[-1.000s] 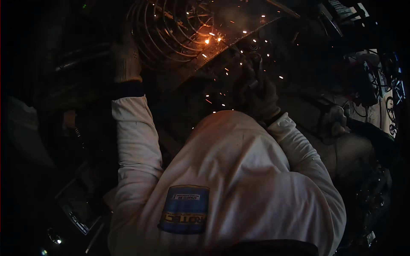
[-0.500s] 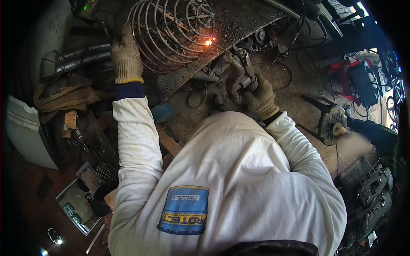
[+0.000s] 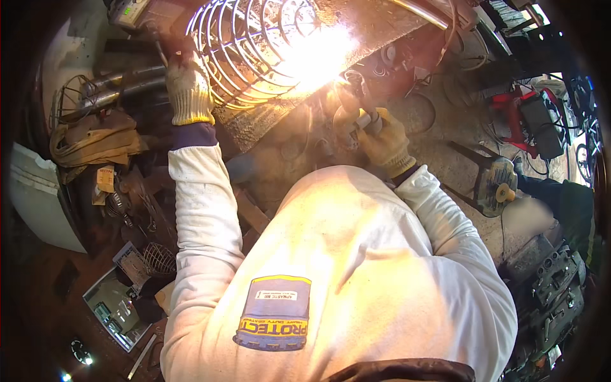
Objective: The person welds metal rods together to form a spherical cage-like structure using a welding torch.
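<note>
A round cage of welded metal rings (image 3: 245, 54) lies on a worn metal-topped bench (image 3: 251, 130) at the top. White welding glare (image 3: 321, 57) covers its right end and hides the contact point. My right hand (image 3: 387, 143), in a knitted work glove, is closed around a welding electrode holder (image 3: 347, 114), whose head points toward the glare. At the cage's left side, my gloved left hand (image 3: 191, 92) has its fingers bent around something dark that I cannot make out. Its fingertips are dim, and whether they touch the rings is unclear.
Metal pipes (image 3: 118, 92) and a brown cloth (image 3: 102, 143) lie left. A stool-like stand (image 3: 493, 184) and a red-and-black machine (image 3: 534, 121) are on the right, with another person's dark-clothed leg (image 3: 557, 197) nearby. Loose metal parts and cables surround the bench.
The small orange glow at the cage's right end has become a large white arc, brightening the bench, gloves and shirt. The electrode holder has shifted very slightly; my left hand stays almost in place.
</note>
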Action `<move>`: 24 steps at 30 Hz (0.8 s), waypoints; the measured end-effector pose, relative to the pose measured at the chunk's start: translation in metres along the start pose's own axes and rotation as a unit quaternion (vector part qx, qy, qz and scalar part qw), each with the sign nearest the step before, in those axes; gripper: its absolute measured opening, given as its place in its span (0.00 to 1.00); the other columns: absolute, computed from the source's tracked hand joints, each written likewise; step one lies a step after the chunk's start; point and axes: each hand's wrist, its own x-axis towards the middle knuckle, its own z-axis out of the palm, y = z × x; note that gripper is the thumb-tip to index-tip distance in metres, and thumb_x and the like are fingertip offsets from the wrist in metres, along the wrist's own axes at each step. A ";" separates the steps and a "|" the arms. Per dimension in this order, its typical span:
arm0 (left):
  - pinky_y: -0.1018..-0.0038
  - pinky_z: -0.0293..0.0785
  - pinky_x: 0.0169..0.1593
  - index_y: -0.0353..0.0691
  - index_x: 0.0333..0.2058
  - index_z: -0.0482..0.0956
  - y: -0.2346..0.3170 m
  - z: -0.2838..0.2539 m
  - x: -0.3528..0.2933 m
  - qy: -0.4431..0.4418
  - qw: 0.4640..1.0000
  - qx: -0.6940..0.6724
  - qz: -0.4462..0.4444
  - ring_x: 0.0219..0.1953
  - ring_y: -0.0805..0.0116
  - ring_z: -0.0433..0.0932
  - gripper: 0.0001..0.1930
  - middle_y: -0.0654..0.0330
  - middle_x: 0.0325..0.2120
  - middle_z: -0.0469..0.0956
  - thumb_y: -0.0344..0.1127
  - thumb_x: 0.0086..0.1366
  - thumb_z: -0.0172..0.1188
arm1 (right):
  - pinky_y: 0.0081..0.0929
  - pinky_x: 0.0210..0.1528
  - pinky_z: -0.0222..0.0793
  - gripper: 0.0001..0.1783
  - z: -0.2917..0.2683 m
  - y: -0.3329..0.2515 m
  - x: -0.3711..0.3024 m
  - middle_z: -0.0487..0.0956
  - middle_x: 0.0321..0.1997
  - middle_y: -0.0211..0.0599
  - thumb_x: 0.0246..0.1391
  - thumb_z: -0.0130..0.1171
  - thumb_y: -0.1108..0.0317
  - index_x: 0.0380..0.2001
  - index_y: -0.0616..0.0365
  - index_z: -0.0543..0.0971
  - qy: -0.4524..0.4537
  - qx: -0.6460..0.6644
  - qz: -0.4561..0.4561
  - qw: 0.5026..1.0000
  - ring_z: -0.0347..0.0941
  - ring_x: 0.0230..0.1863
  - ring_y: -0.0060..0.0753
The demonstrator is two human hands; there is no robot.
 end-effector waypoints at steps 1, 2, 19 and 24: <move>0.73 0.71 0.34 0.32 0.52 0.76 -0.025 0.000 0.010 0.003 1.000 0.001 0.000 0.29 0.69 0.75 0.17 0.60 0.32 0.76 0.38 0.72 0.54 | 0.42 0.40 0.76 0.21 0.004 0.007 -0.001 0.81 0.42 0.44 0.54 0.62 0.62 0.51 0.51 0.76 -0.001 0.002 -0.003 1.000 0.79 0.40 0.51; 0.73 0.72 0.35 0.33 0.54 0.75 -0.067 -0.003 0.027 -0.017 0.994 -0.085 0.070 0.31 0.70 0.75 0.17 0.59 0.33 0.77 0.37 0.72 0.53 | 0.42 0.41 0.75 0.21 0.009 0.016 -0.003 0.80 0.43 0.42 0.53 0.61 0.63 0.52 0.48 0.76 0.002 -0.059 -0.069 0.996 0.78 0.42 0.50; 0.62 0.78 0.35 0.46 0.63 0.66 -0.016 -0.018 -0.002 0.013 0.861 0.354 0.364 0.34 0.50 0.83 0.23 0.46 0.38 0.81 0.31 0.69 0.52 | 0.27 0.37 0.75 0.30 0.002 -0.011 -0.004 0.81 0.37 0.35 0.53 0.61 0.76 0.61 0.61 0.69 0.027 0.182 0.065 0.981 0.77 0.34 0.25; 0.67 0.78 0.38 0.36 0.55 0.73 0.002 -0.011 -0.003 -0.012 0.990 0.070 0.124 0.37 0.60 0.82 0.24 0.52 0.41 0.81 0.47 0.67 0.59 | 0.29 0.42 0.76 0.22 0.010 0.008 -0.010 0.83 0.40 0.38 0.52 0.64 0.72 0.51 0.60 0.75 0.024 0.101 0.111 0.988 0.80 0.41 0.29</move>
